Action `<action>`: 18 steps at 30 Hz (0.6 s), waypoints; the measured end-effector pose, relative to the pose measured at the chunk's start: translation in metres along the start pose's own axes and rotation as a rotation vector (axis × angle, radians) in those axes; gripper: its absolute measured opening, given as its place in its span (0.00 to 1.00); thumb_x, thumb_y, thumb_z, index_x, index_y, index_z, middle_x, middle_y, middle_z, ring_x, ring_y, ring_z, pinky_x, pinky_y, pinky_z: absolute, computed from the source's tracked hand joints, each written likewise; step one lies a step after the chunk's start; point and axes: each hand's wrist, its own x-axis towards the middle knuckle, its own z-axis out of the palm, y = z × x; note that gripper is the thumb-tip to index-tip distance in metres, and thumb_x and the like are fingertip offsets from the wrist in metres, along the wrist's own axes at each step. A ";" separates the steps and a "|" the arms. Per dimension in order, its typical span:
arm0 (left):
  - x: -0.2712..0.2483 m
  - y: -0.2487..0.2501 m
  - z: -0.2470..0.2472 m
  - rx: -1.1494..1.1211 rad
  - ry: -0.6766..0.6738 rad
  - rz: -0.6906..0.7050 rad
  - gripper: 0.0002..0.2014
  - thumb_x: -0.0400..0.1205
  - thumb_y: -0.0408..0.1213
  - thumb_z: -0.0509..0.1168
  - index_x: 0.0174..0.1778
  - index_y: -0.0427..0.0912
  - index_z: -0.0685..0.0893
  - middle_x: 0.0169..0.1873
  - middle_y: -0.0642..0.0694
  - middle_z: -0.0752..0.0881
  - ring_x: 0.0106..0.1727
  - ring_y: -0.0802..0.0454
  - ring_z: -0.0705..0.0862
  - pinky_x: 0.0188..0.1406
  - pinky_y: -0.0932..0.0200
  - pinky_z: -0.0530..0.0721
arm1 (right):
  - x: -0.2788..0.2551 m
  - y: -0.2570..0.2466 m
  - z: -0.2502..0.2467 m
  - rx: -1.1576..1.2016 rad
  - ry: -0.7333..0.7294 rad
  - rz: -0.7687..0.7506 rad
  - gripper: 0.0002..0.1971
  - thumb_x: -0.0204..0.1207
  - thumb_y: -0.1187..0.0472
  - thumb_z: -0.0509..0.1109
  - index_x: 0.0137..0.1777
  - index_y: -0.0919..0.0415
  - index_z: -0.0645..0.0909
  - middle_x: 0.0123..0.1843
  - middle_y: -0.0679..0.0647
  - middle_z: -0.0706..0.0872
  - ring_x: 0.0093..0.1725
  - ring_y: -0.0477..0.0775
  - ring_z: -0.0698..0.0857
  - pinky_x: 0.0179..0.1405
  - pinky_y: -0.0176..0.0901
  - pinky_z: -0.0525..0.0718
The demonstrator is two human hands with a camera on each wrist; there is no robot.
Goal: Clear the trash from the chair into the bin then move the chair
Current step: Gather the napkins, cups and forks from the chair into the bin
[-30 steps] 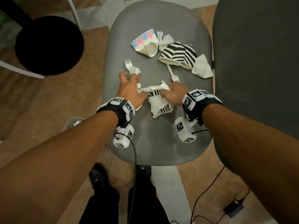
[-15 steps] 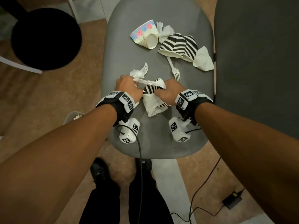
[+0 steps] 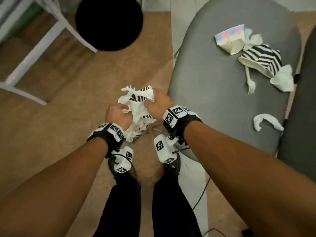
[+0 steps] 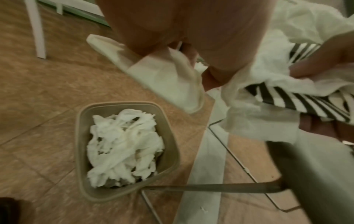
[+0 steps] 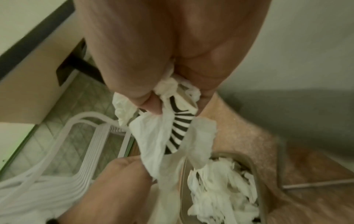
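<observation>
Both hands hold one crumpled trash bundle (image 3: 136, 101) of white napkins, a flattened black-and-white striped cup and a white plastic fork, off the left edge of the grey chair seat (image 3: 213, 103). My left hand (image 3: 118, 115) grips a white napkin (image 4: 162, 78). My right hand (image 3: 157, 103) grips the striped cup (image 5: 178, 124) and its paper. Directly below sits the beige bin (image 4: 80, 136), full of white paper (image 5: 220, 189). On the seat lie a colourful cup (image 3: 229, 40), a striped cup (image 3: 261, 60), a fork (image 3: 249, 79), a white cup (image 3: 282, 79) and a napkin (image 3: 266, 124).
A black round stool (image 3: 109, 23) stands on the floor at the far left, beside a white metal frame (image 3: 34, 57). A second dark chair (image 3: 304, 117) adjoins the grey one on the right. My feet and a cable (image 3: 201, 194) are near the chair's metal legs (image 4: 210, 185).
Both hands gathered the napkins, striped cup and fork on the seat, lifted them off and carried them left to above the bin. The head view swung left.
</observation>
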 end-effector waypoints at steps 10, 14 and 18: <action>0.050 -0.101 0.030 0.028 -0.185 -0.178 0.18 0.75 0.42 0.71 0.60 0.41 0.88 0.65 0.39 0.85 0.65 0.39 0.84 0.64 0.54 0.81 | 0.055 0.043 0.126 -0.218 -0.027 0.193 0.23 0.78 0.60 0.66 0.73 0.59 0.72 0.66 0.59 0.84 0.65 0.64 0.84 0.56 0.47 0.81; 0.072 -0.106 0.049 0.032 -0.270 -0.131 0.25 0.71 0.47 0.63 0.64 0.45 0.86 0.71 0.40 0.79 0.72 0.40 0.78 0.73 0.47 0.76 | 0.078 0.058 0.148 -0.229 0.027 0.227 0.25 0.78 0.61 0.68 0.74 0.63 0.68 0.70 0.62 0.80 0.68 0.64 0.81 0.61 0.48 0.80; 0.096 -0.116 0.080 0.096 -0.379 -0.014 0.28 0.74 0.41 0.61 0.72 0.40 0.79 0.73 0.37 0.74 0.73 0.37 0.75 0.75 0.46 0.74 | 0.107 0.069 0.169 -0.308 0.025 0.182 0.28 0.76 0.60 0.69 0.75 0.64 0.68 0.73 0.64 0.76 0.70 0.65 0.78 0.64 0.49 0.77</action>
